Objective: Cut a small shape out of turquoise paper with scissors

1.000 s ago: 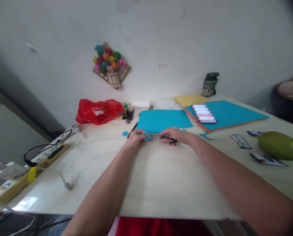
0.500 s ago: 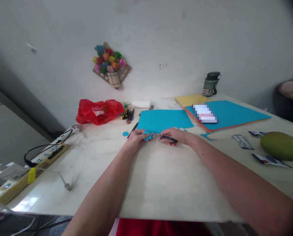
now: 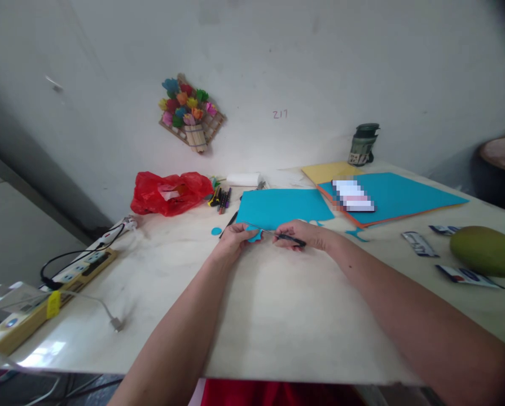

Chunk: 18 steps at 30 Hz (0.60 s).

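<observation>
My left hand (image 3: 235, 238) pinches a small piece of blue paper (image 3: 254, 235). Black-handled scissors (image 3: 291, 239) are in my right hand (image 3: 297, 232), their blades pointing left and reaching the small piece. Just beyond both hands lies a larger blue sheet (image 3: 284, 206). A small blue disc (image 3: 216, 231) rests to the left of my left hand. Thin blue offcuts (image 3: 356, 233) lie on the table to the right, beyond my right forearm. Whether the blades are open or closed is too small to tell.
A red plastic bag (image 3: 170, 194) and markers (image 3: 224, 200) sit at the back left. A phone (image 3: 354, 196) lies on stacked coloured sheets (image 3: 408, 192). Farther right are a green fruit (image 3: 487, 251) and small packets (image 3: 468, 276). A power strip (image 3: 78, 270) runs along the left edge.
</observation>
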{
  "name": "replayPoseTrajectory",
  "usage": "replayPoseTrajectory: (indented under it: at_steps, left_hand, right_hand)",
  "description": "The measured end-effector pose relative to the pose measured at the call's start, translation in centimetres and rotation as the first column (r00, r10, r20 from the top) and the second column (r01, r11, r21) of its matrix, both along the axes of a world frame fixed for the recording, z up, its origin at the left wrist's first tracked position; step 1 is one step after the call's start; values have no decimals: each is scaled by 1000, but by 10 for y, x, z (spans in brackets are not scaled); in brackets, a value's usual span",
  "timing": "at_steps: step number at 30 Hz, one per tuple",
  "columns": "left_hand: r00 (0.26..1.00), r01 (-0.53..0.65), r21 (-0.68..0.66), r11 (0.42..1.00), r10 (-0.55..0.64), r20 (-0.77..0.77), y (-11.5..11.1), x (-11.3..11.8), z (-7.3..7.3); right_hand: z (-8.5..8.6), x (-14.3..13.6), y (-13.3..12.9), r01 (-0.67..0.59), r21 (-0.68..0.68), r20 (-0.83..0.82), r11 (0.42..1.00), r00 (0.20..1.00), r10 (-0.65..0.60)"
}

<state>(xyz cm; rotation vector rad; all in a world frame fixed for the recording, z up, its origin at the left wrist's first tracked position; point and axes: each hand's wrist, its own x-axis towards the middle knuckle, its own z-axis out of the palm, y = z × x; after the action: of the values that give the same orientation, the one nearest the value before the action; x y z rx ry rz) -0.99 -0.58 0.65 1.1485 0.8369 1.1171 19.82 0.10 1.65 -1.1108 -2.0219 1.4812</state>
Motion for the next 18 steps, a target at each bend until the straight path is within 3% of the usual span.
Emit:
replayPoseTrajectory:
  at_steps: [18]
  left_hand:
    - [1000, 2, -4, 1000, -2, 8, 0, 0, -1]
  right_hand:
    - [-2, 2, 2, -16, 32, -4, 999, 1000, 16]
